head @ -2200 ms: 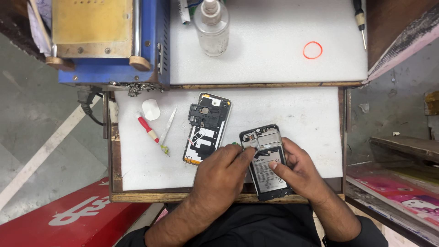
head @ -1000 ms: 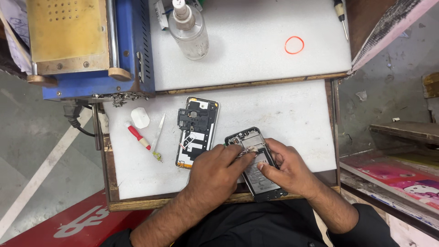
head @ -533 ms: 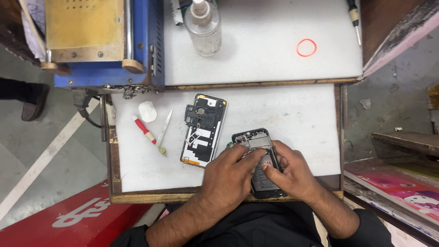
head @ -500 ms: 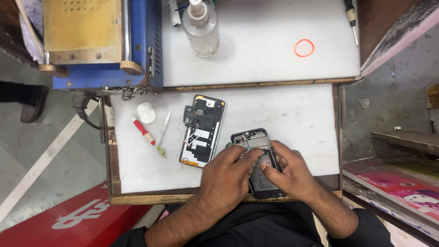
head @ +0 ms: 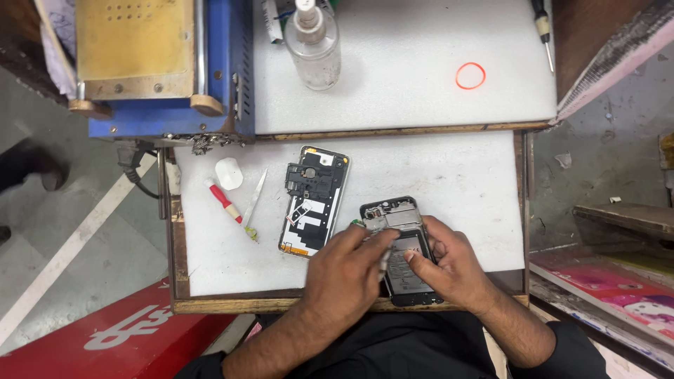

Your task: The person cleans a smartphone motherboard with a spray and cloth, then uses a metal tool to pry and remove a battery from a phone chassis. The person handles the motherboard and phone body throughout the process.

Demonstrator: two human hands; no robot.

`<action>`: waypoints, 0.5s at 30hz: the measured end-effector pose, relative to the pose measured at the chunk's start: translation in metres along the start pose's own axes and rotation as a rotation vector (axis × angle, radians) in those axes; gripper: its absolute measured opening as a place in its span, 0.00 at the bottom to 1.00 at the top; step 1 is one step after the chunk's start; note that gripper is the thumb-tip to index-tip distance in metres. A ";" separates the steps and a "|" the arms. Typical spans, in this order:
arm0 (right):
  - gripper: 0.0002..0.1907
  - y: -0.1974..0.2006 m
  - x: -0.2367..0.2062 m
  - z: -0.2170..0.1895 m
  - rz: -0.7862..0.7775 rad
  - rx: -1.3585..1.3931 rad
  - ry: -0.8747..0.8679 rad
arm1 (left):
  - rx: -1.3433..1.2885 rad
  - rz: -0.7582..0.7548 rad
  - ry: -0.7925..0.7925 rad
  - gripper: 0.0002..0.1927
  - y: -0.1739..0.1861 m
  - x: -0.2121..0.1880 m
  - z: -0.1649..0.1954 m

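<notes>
- While both hands stay bent over the opened black phone with its battery showing point(head: 402, 249), little has shifted since half a second ago.
- The left hand point(head: 347, 270) keeps pinching a thin tool at the phone's left edge.
- The right hand point(head: 449, 267) still steadies it, thumb on the battery.
- The phone lies near the white table's point(head: 435, 168) front edge; the detached back frame point(head: 314, 200) rests just left, unmoved.

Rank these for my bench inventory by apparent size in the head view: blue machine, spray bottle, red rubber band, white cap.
1. blue machine
2. spray bottle
3. red rubber band and white cap: these look alike, so unranked.
</notes>
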State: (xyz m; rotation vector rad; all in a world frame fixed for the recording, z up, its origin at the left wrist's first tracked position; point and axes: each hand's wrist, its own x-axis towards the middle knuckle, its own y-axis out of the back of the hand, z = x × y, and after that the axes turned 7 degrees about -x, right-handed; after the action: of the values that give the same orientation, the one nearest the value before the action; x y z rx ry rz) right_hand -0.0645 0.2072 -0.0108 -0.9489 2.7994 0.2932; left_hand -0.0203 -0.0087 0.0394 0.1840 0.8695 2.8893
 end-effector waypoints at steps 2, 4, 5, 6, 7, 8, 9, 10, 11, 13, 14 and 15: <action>0.23 0.001 0.000 -0.003 0.011 0.009 -0.043 | 0.014 -0.012 0.016 0.24 0.001 -0.001 0.001; 0.24 0.001 0.000 -0.004 -0.004 -0.003 -0.101 | 0.006 -0.009 -0.005 0.25 -0.001 -0.001 0.003; 0.23 0.001 -0.001 -0.005 0.005 -0.019 -0.094 | 0.002 -0.008 -0.025 0.24 -0.003 -0.001 0.004; 0.23 0.001 -0.001 -0.005 0.012 -0.035 -0.081 | 0.003 -0.002 -0.046 0.23 -0.004 0.000 0.005; 0.22 0.001 -0.001 -0.005 0.020 -0.053 -0.065 | 0.006 0.005 -0.071 0.23 -0.005 0.000 0.006; 0.22 0.000 0.000 -0.005 0.018 -0.046 -0.043 | 0.014 -0.009 -0.064 0.23 -0.004 0.000 0.006; 0.22 0.000 0.000 -0.005 0.017 -0.039 -0.022 | 0.021 -0.024 -0.057 0.23 -0.002 0.001 0.005; 0.22 0.000 0.000 -0.005 0.020 -0.033 0.001 | 0.028 -0.040 -0.054 0.23 0.001 0.001 0.004; 0.23 0.000 0.001 -0.004 0.014 -0.028 -0.012 | 0.030 -0.027 -0.039 0.23 0.004 0.001 0.003; 0.24 -0.002 0.000 -0.002 0.009 -0.011 -0.045 | 0.031 -0.012 -0.009 0.24 0.009 0.001 0.001; 0.23 -0.002 0.000 -0.001 0.016 -0.022 -0.011 | -0.009 -0.011 -0.001 0.22 0.009 0.002 0.000; 0.22 -0.001 -0.001 0.000 0.016 -0.032 0.019 | -0.050 -0.006 0.014 0.20 0.009 0.003 0.000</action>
State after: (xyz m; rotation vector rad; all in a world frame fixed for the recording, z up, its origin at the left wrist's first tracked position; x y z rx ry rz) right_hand -0.0629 0.2068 -0.0110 -0.9417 2.8291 0.3339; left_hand -0.0236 -0.0156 0.0441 0.1559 0.7971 2.9066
